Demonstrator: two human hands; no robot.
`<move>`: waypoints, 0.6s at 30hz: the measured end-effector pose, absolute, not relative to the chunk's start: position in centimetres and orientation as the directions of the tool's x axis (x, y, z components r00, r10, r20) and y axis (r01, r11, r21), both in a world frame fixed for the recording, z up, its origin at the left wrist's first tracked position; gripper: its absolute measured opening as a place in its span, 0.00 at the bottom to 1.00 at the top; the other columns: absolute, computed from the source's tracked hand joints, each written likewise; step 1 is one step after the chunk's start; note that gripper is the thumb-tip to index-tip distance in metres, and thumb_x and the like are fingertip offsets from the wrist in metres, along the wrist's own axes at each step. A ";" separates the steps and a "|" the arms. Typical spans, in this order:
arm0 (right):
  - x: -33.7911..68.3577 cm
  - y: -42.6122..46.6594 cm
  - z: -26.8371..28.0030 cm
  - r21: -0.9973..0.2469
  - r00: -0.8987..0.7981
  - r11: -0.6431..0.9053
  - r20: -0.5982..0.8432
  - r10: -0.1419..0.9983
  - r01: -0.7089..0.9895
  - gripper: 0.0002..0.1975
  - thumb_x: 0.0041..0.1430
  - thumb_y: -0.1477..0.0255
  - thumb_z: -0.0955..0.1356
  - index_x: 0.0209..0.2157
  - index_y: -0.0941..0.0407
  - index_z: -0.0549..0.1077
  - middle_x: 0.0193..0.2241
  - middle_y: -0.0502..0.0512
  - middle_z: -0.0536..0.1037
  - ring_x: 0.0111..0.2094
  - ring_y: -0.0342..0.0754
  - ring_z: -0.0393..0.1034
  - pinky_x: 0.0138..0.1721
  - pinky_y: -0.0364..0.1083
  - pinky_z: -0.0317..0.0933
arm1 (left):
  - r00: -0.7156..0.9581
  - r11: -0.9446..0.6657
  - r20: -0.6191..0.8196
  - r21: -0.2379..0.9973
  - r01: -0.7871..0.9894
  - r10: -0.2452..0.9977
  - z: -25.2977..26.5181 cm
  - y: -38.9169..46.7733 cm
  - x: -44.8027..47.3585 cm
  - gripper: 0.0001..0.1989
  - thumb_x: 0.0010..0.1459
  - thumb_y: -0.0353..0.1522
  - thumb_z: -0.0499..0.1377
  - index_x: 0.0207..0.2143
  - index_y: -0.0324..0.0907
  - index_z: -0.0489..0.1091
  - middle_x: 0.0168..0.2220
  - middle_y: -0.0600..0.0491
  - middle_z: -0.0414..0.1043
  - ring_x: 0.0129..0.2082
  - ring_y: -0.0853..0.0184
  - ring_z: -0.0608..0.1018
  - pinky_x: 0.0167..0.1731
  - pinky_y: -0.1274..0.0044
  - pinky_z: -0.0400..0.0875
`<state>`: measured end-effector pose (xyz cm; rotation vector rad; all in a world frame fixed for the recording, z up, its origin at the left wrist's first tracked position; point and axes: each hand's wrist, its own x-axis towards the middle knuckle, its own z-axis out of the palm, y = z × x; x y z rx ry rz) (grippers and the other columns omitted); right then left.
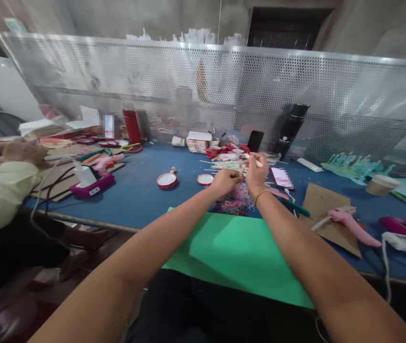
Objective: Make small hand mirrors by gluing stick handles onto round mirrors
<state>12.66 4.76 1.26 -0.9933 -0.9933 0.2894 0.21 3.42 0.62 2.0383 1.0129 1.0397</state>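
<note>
My left hand (225,184) is closed in a pinch on a narrow upright strip (240,164), greyish and pinkish. My right hand (257,172), with a gold bracelet at the wrist, grips a pale, pen-like stick (254,160) close beside the strip; its exact kind is too small to tell. Beneath both hands lies a heap of pink and purple curly strands (235,200). A green sheet (231,252) spreads from the table edge over my lap. Left of my hands are a red-rimmed round lid (205,179) and another red-rimmed round piece (167,180).
A phone (282,177), a pink glue gun (354,226) on cardboard (319,205) and a paper cup (382,185) are on the right. A black bottle (292,128) leans against the perforated metal screen (174,71). At left, a co-worker's hands (24,152) are near a purple power strip (94,186).
</note>
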 end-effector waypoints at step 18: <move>12.3 2.5 2.4 -0.817 0.444 0.476 0.576 0.686 0.326 0.05 0.54 0.68 0.66 0.29 0.55 0.70 0.25 0.48 0.72 0.28 0.45 0.67 0.33 0.45 0.61 | 0.491 -0.341 0.227 0.927 0.156 0.841 0.9 6.3 -1.4 0.23 0.48 0.51 0.61 0.24 0.38 0.70 0.21 0.57 0.65 0.21 0.73 0.63 0.24 0.79 0.57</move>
